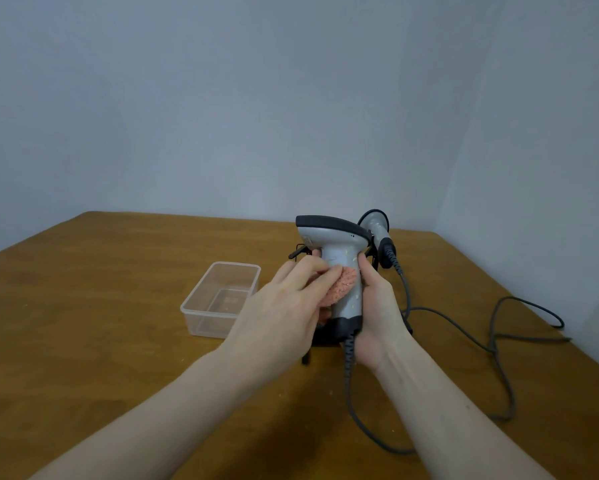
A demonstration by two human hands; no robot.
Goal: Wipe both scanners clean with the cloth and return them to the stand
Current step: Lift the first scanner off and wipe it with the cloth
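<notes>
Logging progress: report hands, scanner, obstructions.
Left hand presses cloth on scanner. Right hand grips handle. Second scanner on stand. Nothing obstructing.

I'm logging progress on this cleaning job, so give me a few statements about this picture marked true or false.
1. The right hand grips the handle of a grey scanner. True.
2. The left hand presses a pink cloth against that scanner's handle. True.
3. The clear plastic box is full of water. False: it looks empty.
4. The second scanner lies flat on the table. False: it sits upright on the black stand behind the held one.
5. Both scanners have cables trailing across the table. True.
</notes>
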